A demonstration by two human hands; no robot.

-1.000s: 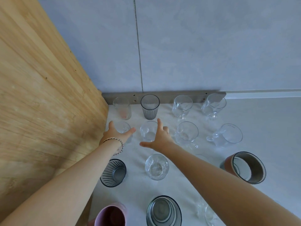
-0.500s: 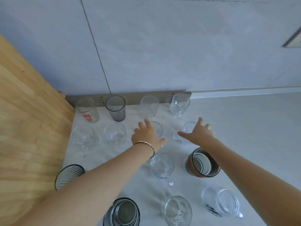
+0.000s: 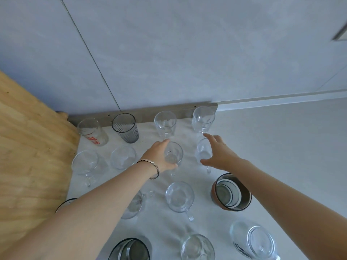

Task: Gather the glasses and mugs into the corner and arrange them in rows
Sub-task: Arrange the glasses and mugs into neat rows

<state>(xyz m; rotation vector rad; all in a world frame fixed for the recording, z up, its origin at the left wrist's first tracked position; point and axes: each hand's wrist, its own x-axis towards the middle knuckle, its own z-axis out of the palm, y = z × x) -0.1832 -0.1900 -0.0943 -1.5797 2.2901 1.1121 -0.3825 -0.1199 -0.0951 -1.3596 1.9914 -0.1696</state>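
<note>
Glasses and mugs stand in rough rows on the white worktop [image 3: 285, 147], in the corner by the wooden panel [image 3: 28, 147]. The back row holds a red-printed glass [image 3: 93, 133], a dark ribbed tumbler [image 3: 125, 128] and two clear glasses [image 3: 165, 124] [image 3: 203, 120]. In the second row my left hand [image 3: 157, 156] wraps around a clear handled glass [image 3: 174, 153]. Beside it my right hand [image 3: 220, 155] spans another clear glass [image 3: 201, 152] between thumb and fingers. A clear mug [image 3: 85, 164] and a clear glass [image 3: 123, 157] stand to their left.
Nearer me stand a clear mug [image 3: 179, 197], a brown ceramic mug [image 3: 231, 192], a dark grey mug [image 3: 129, 249], a clear glass [image 3: 197, 247] and a dark-printed glass [image 3: 257, 241]. My left arm hides part of another glass [image 3: 134, 205]. A grey wall and metal strip [image 3: 142, 112] close the back.
Both hands moved right, off the left-hand glasses, and closed around the two right-hand glasses of the second row. The view swung to the right.
</note>
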